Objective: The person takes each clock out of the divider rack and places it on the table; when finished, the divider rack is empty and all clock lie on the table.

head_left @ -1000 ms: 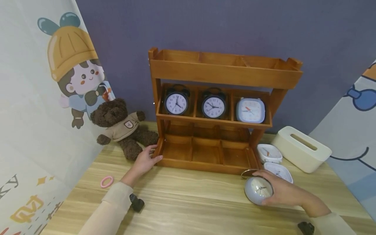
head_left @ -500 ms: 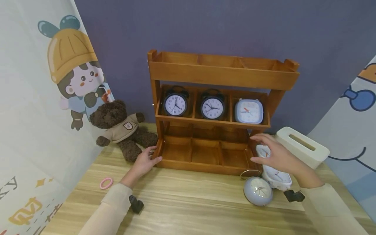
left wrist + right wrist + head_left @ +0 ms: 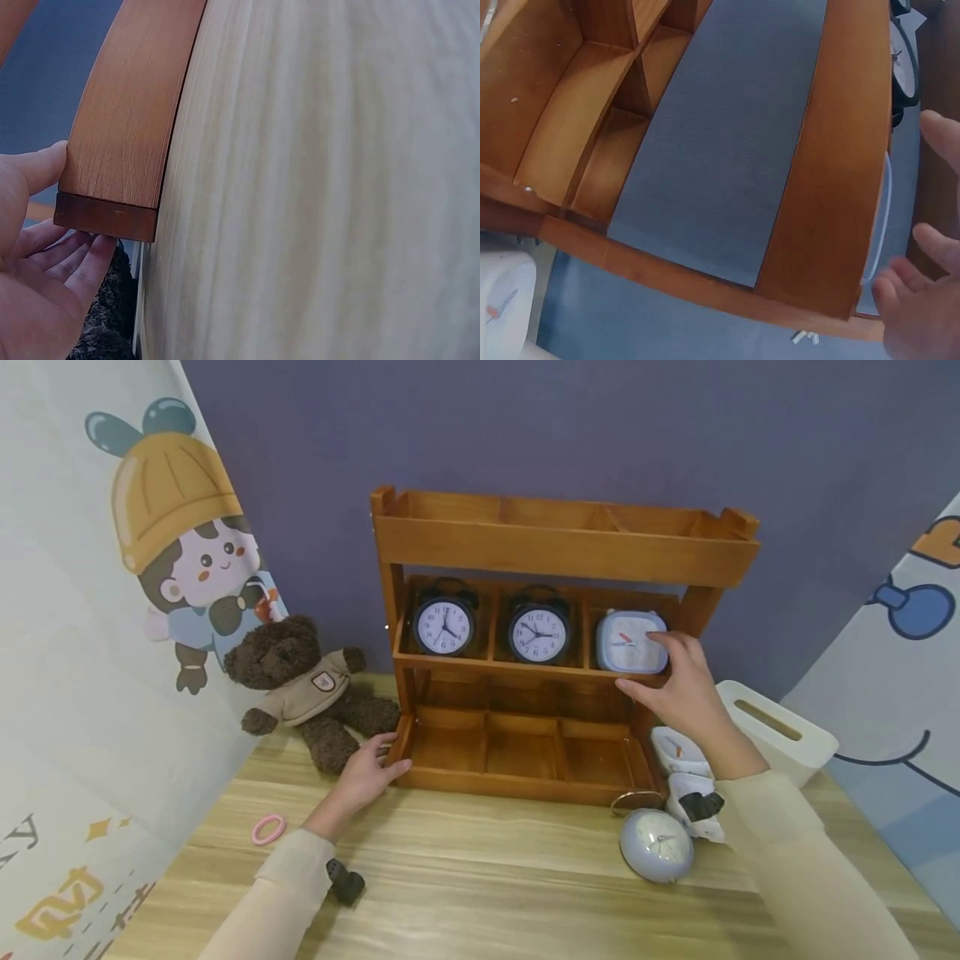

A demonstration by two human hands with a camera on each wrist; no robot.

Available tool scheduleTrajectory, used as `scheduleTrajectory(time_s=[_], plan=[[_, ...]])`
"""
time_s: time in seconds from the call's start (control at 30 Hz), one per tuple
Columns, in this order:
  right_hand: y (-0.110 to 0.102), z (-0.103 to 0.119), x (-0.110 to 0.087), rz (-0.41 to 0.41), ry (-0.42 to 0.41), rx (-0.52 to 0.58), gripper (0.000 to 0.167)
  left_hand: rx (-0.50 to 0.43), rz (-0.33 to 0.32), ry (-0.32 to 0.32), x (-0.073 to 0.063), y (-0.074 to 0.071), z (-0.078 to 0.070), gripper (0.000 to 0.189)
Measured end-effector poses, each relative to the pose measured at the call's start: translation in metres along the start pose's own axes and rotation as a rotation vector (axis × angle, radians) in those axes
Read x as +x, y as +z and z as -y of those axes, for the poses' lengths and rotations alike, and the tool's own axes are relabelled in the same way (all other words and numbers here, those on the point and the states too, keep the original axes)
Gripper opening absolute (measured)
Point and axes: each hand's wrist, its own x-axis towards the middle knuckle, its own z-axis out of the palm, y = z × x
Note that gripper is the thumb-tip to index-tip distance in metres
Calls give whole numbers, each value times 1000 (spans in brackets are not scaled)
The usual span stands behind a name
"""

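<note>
Evidently, the step in hand is a reach to the blue clock [image 3: 619, 643], which sits in the right compartment of the middle tier of the wooden rack [image 3: 562, 552], dial outward. The right hand [image 3: 678, 689] has its fingers spread rather than closed: one fingertip overlaps the right part of the dial in the head view, and the thumb stands lower, by the tier's front lip (whether any fingertip truly presses on the clock, I cannot tell). The left hand [image 3: 363, 772] grips the left end of the rack's bottom tier, thumb on one face and fingers on another.

To do this well, let the left hand brace the rack firmly, since a push or pull from the right could slide it across the bench [image 3: 480, 877]. The fingers are best placed on the clock's casing, not its dial, and the thumb should clear the lip before it closes. Small moves suit this compartment; a divider parts it from the black clock [image 3: 538, 634] next door, and a hard sideways nudge would likely jam the casing against the wood. Mind the right forearm too: the round clock [image 3: 656, 845] and a white clock [image 3: 678, 747] lie near it, and a dropped elbow could knock either one.
</note>
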Motion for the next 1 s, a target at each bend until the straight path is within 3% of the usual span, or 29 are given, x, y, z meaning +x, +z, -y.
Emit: scheduleTrajectory(time_s=[0.3, 1.0], plan=[[12, -1, 15, -47, 104, -2, 88, 14, -9, 8, 0, 1, 1, 62], [18, 12, 37, 59, 281, -6, 104, 23, -13, 18, -1, 1, 1, 61]])
